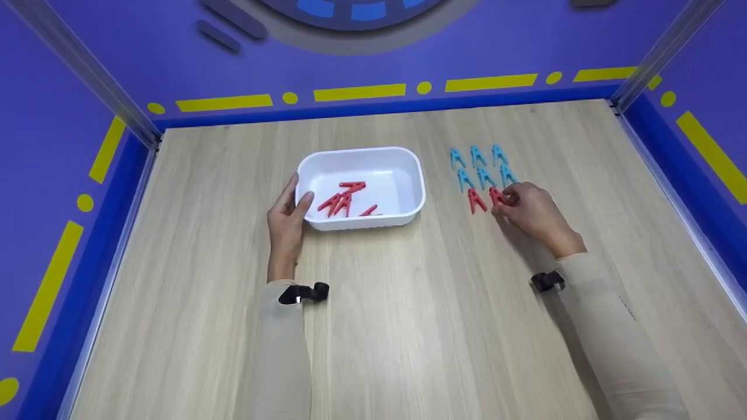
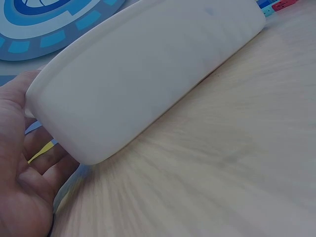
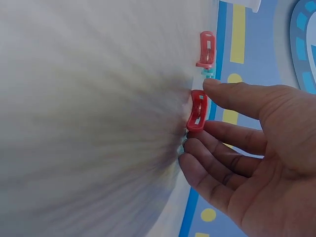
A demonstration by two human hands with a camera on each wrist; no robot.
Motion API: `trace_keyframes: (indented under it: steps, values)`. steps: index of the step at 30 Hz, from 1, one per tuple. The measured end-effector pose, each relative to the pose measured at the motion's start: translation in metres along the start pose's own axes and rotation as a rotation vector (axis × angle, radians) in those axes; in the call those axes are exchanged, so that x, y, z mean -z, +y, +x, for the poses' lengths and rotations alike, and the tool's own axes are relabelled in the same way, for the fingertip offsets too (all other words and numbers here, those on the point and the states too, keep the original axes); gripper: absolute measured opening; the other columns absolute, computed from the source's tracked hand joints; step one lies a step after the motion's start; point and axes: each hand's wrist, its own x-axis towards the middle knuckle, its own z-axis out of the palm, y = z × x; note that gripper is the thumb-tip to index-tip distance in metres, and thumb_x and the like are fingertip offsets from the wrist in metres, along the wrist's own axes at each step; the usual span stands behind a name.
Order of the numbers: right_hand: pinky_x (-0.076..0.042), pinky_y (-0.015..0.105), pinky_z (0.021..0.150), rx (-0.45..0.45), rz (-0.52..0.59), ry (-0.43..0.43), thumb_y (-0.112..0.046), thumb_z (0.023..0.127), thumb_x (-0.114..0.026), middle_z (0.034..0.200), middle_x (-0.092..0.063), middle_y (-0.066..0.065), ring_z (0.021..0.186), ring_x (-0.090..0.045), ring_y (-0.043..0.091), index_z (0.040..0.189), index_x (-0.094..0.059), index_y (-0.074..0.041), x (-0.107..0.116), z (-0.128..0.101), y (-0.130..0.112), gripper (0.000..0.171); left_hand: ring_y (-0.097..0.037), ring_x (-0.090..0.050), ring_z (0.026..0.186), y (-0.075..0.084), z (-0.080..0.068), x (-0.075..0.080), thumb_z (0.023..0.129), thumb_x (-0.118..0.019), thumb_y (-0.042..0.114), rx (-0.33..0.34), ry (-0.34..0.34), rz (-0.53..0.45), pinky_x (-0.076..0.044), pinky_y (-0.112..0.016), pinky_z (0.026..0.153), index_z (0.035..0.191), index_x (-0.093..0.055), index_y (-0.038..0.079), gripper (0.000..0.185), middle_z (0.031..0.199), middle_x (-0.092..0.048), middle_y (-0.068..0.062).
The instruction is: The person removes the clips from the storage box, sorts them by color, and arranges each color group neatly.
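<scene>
Red clip [image 1: 496, 195] pinched in right hand [image 1: 534, 211], thumb and fingers round it, right of another red clip [image 1: 476, 200], near side of six blue clips [image 1: 484, 177]. Left hand [image 1: 286, 227] grips white bin [image 1: 365, 222] at left end, thumb over rim; loose red clips [image 1: 346, 204] inside. Wood-grain tabletop [image 1: 379, 326] below, purple walls [image 1: 146, 58], yellow dashes [image 1: 359, 93]. Right sleeve [image 1: 607, 332] marking [image 1: 627, 307] illegible.

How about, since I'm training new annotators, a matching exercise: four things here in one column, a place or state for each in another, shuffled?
1. White container
2. Blue clothespins
3. Left hand
4. Right hand

A. At a red clothespin
B. Two rows of three on the table
C. Holding the container's side
D. Has several red clothespins inside

Pairs: 1-D, 2-B, 3-C, 4-A.
</scene>
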Motion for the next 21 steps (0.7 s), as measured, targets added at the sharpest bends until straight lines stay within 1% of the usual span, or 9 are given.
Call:
trace_keyframes:
  steps: [4, 7, 10, 13, 17, 21]
  values:
    - [-0.056, 0.058, 0.087, 0.002, 0.010, 0.020, -0.014, 0.102, -0.072, 0.119, -0.063, 0.030, 0.105, -0.063, 0.043, 0.129, -0.064, 0.013, 0.001, -0.001, -0.006, 0.039, -0.017, -0.038, 0.153, 0.001, -0.001, 0.001, 0.100, -0.079, 0.023, 0.001, -0.005, 0.012, -0.034, -0.028, 0.123, 0.155, -0.055, 0.011, 0.062, 0.163, -0.047, -0.004]
    - [-0.056, 0.060, 0.092, 0.015, 0.014, 0.058, -0.013, 0.101, -0.073, 0.121, -0.063, 0.030, 0.110, -0.063, 0.045, 0.129, -0.064, 0.012, 0.000, 0.002, -0.013, 0.039, -0.018, -0.037, 0.154, 0.001, 0.000, 0.001, 0.099, -0.080, 0.021, -0.001, -0.003, 0.000, -0.034, -0.027, 0.123, 0.155, -0.055, 0.010, 0.063, 0.163, -0.047, -0.004]
    - [-0.056, 0.060, 0.093, 0.048, 0.007, 0.098, -0.010, 0.100, -0.075, 0.120, -0.064, 0.029, 0.111, -0.064, 0.045, 0.128, -0.066, 0.012, -0.003, 0.007, -0.022, 0.037, -0.016, -0.038, 0.153, 0.000, 0.000, 0.001, 0.098, -0.081, 0.021, -0.004, 0.003, -0.013, -0.036, -0.025, 0.121, 0.155, -0.055, 0.010, 0.064, 0.162, -0.049, -0.004]
    - [-0.057, 0.058, 0.091, 0.089, 0.014, 0.123, -0.008, 0.099, -0.076, 0.116, -0.065, 0.028, 0.107, -0.066, 0.044, 0.126, -0.067, 0.012, -0.005, 0.013, -0.031, 0.035, -0.017, -0.038, 0.153, 0.000, 0.000, 0.000, 0.098, -0.081, 0.020, -0.005, 0.008, -0.021, -0.036, -0.024, 0.121, 0.155, -0.056, 0.009, 0.063, 0.162, -0.049, -0.004]
    - [-0.057, 0.057, 0.092, 0.138, 0.067, 0.128, -0.008, 0.099, -0.076, 0.117, -0.067, 0.027, 0.106, -0.066, 0.043, 0.126, -0.067, 0.011, -0.009, 0.020, -0.045, 0.035, -0.017, -0.038, 0.153, -0.001, 0.001, 0.000, 0.099, -0.080, 0.020, -0.006, 0.007, -0.013, -0.035, -0.023, 0.121, 0.154, -0.056, 0.009, 0.061, 0.162, -0.049, -0.005]
    - [-0.058, 0.055, 0.096, 0.174, 0.139, 0.114, -0.009, 0.100, -0.076, 0.121, -0.067, 0.024, 0.112, -0.066, 0.041, 0.128, -0.067, 0.009, -0.014, 0.027, -0.060, 0.035, -0.018, -0.038, 0.153, -0.001, 0.001, 0.000, 0.099, -0.079, 0.019, 0.000, 0.008, 0.000, -0.034, -0.022, 0.121, 0.154, -0.056, 0.012, 0.060, 0.163, -0.048, -0.004]
